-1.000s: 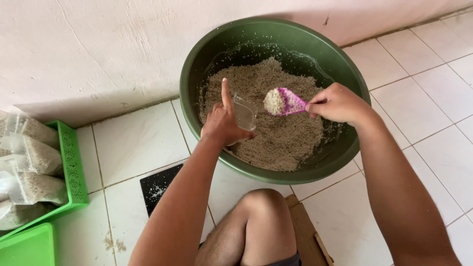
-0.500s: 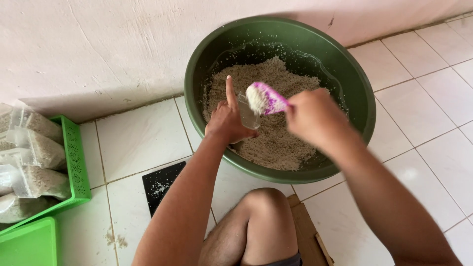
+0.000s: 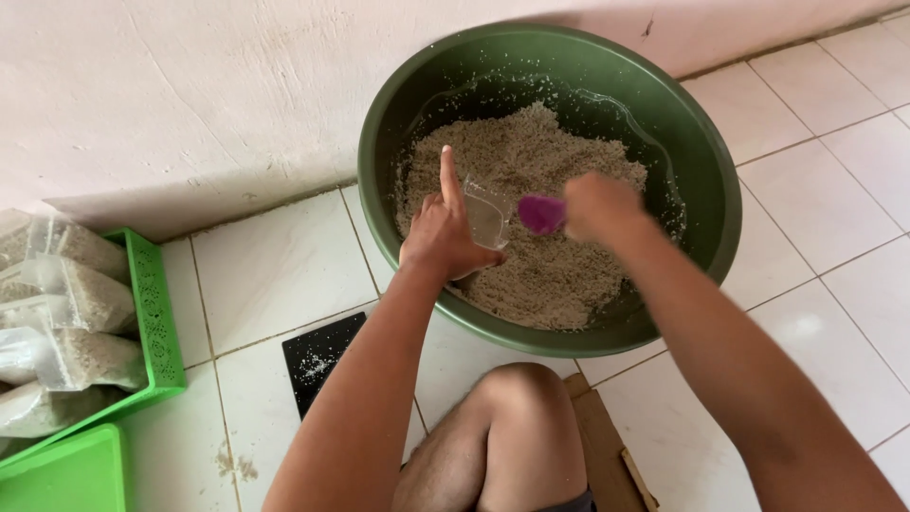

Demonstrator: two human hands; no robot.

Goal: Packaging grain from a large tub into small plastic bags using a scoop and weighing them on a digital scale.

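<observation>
Left hand: the left hand (image 3: 445, 237) is over the near left side of the bowl. It holds a small clear plastic bag (image 3: 486, 218) open, with the pointer finger sticking straight up.
Right hand: the right hand (image 3: 599, 207) is a bit blurry. It is closed around the handle of a pink scoop (image 3: 541, 214).
Pink scoop: it is right at the mouth of the clear bag, just above the grain. I cannot tell what is in it.
Big bowl: a round dark green bowl (image 3: 706, 180) sits on the floor against the wall. It is about half full of pale rice grain (image 3: 545, 152), with some grains stuck up the sides.
Floor: white tiles (image 3: 275, 275) with thin lines between them.
Black scale: a flat black square thing (image 3: 318, 357), maybe a scale, lies on the tiles near the bowl, with a few grains on top.
Green basket: a bright green basket (image 3: 152, 318) is at the left. Filled clear bags of grain (image 3: 81, 294) are piled in it.
Green lid: a flat green piece (image 3: 62, 474) is in the bottom left corner.
Knee: the person's bare knee (image 3: 517, 417) is at the bottom, just in front of the bowl.
Cardboard: a brown piece (image 3: 607, 455) lies under the leg.
</observation>
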